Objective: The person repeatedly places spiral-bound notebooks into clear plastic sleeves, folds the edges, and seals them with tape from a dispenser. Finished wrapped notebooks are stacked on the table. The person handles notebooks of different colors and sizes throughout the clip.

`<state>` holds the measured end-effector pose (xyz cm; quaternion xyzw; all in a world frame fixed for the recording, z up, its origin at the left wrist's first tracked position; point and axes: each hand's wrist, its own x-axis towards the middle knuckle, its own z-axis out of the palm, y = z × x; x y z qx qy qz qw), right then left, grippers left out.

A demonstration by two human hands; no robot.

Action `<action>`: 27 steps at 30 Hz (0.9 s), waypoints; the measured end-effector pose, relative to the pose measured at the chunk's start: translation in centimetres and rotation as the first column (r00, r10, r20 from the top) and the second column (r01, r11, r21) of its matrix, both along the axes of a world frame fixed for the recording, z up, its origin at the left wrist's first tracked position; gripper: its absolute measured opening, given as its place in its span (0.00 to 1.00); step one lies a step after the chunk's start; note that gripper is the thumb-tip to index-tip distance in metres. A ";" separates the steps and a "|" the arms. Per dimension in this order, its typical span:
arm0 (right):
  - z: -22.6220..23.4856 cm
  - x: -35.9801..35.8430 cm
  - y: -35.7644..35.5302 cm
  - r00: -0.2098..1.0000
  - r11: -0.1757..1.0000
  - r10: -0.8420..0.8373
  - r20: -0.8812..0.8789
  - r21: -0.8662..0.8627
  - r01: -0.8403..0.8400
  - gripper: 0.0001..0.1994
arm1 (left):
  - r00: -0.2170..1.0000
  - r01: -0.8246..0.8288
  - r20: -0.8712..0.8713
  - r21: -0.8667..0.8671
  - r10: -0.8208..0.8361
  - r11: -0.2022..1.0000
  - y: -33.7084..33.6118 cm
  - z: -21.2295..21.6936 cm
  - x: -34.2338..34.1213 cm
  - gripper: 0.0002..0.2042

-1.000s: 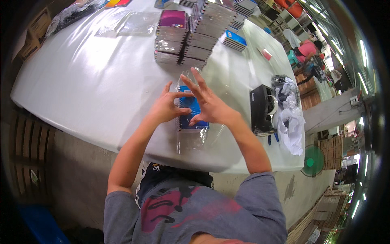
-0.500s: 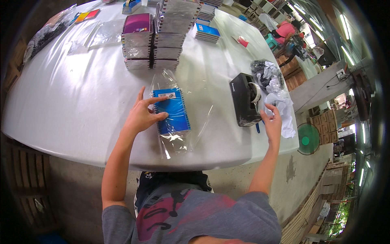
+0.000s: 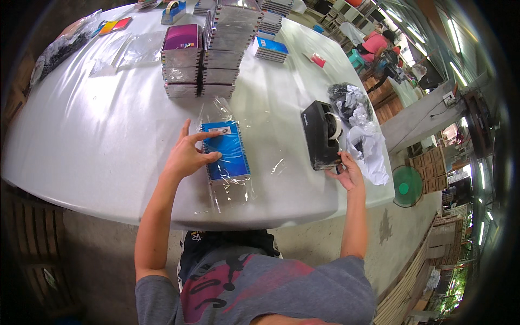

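A blue spiral notebook (image 3: 230, 157) lies on the white table inside a loose clear plastic sleeve (image 3: 219, 111). My left hand (image 3: 187, 154) rests on its left side, index finger and thumb stretched out over the cover, fingers spread. To the right stands a black tape dispenser (image 3: 314, 130) holding a roll of tape (image 3: 336, 127). Thumb and index finger of my right hand (image 3: 349, 172) are pinched together at the dispenser's near end. They seem to grip the end of the clear tape, which barely shows; the other fingers curl below.
Beyond the notebook rise stacks of wrapped notebooks (image 3: 181, 59), with a smaller blue-topped stack (image 3: 271, 49) on their right. Clear plastic sleeves (image 3: 141, 49) lie far left. Crumpled white paper (image 3: 368, 154) lies beside the dispenser. A person in pink (image 3: 376, 43) sits in the background.
My right hand has moved left and down, from beside the tape roll to the dispenser's near end. My left hand stays on the notebook. The view has shifted slightly.
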<state>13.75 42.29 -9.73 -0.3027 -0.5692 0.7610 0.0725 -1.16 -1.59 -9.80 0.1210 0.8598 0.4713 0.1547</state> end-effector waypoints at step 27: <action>5.2 -4.8 -15.7 0.936 0.592 0.341 0.085 0.754 -0.285 0.21 | 0.996 0.064 -0.060 0.037 -0.061 0.997 -0.4 -2.3 -0.5 0.29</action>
